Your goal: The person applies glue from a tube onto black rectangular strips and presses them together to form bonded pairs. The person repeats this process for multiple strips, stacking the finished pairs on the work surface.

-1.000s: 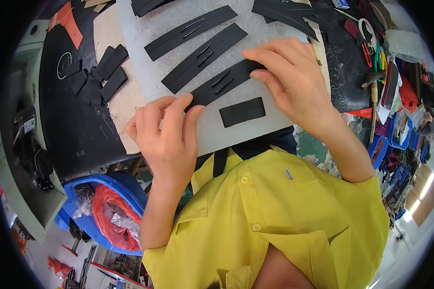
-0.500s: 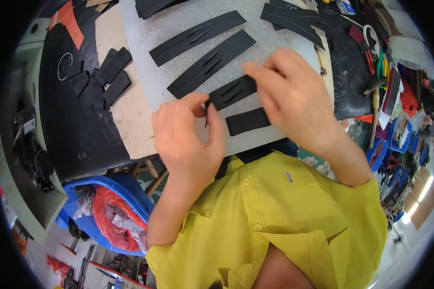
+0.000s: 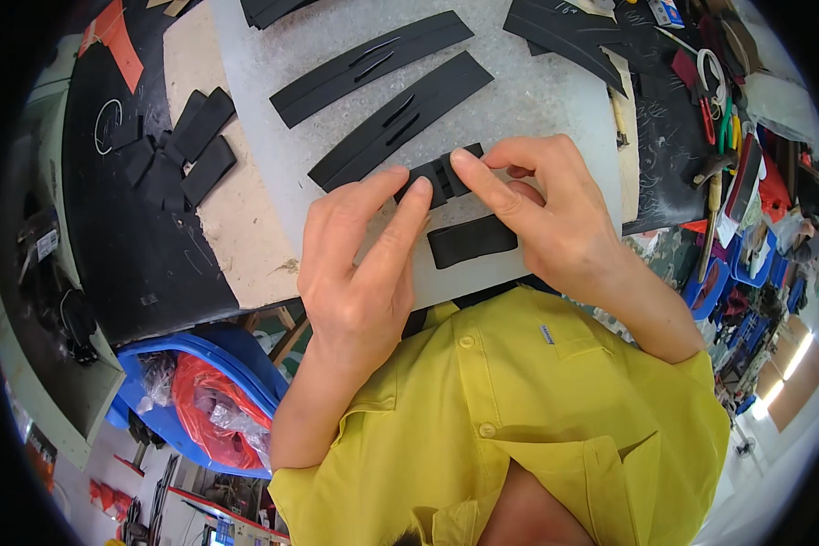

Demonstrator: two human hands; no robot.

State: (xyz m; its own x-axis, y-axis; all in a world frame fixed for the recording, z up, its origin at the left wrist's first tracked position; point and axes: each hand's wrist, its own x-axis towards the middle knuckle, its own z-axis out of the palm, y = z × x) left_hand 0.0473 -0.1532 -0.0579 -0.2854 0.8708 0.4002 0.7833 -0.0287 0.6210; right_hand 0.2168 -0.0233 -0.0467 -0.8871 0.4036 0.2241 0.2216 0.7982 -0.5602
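Note:
Both ends of a short black slotted strip [image 3: 439,179] are in my hands, low over the pale board. Its ends look folded in toward the middle, with a dark gap between them. My left hand [image 3: 355,259] presses thumb and forefinger on the left part. The right part is pinched by my right hand [image 3: 560,205], thumb on top. Just below lies a black band [image 3: 471,241], flat on the board. Beyond my hands are two longer black strips, a nearer one [image 3: 409,123] and a farther one [image 3: 364,68], each with two slits.
A pale translucent board [image 3: 273,155] covers a beige sheet [image 3: 246,255] on the black table [image 3: 155,273]. Black folded pieces [image 3: 200,127] pile up at left. More black pieces [image 3: 564,41] lie at the far right, near hand tools [image 3: 714,182]. A blue bin [image 3: 246,355] stands below the table's left edge.
The slotted strip lay stretched between my hands; its ends are now folded inward. My right hand has moved down, and both thumbs now press on top of the strip.

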